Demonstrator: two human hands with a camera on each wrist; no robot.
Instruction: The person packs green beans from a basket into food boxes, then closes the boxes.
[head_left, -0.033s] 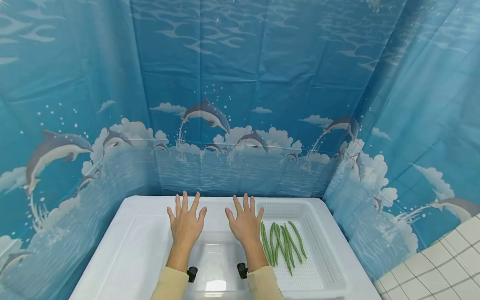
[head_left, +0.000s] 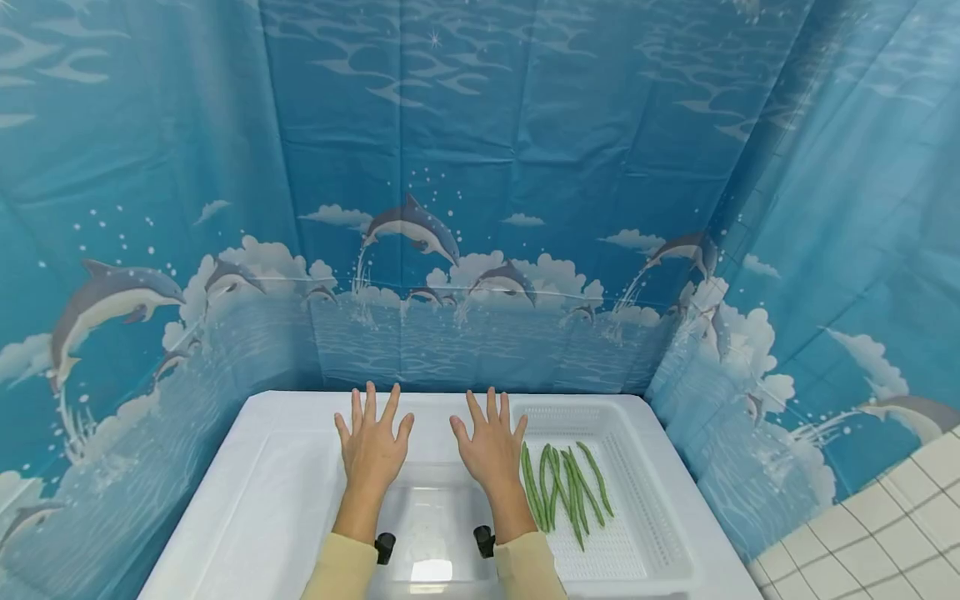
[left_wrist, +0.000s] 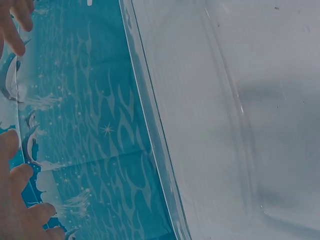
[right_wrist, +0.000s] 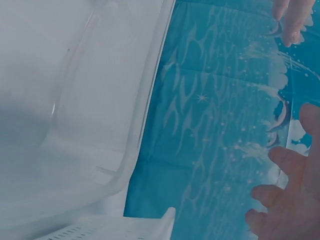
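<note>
My left hand [head_left: 373, 450] hovers with fingers spread over the far left part of a clear plastic bin [head_left: 431, 477], holding nothing. Level with it, my right hand [head_left: 489, 446] is spread the same way above the bin's far right, between it and a white perforated basket [head_left: 663, 508]. Several long green beans [head_left: 573, 492] lie loosely side by side in that basket, right of my right hand. In the left wrist view, fingers [left_wrist: 22, 175] show at the left edge, apart from the bin wall [left_wrist: 190, 100]. The right wrist view shows spread fingers [right_wrist: 287, 165] at its right edge.
A white-covered table [head_left: 210, 533] carries the bin and basket. Left of the bin, a pale rectangular outline [head_left: 258, 492] shows; I cannot tell what it is. A blue dolphin-print curtain [head_left: 480, 342] stands behind and on both sides. White tiles [head_left: 862, 533] show at lower right.
</note>
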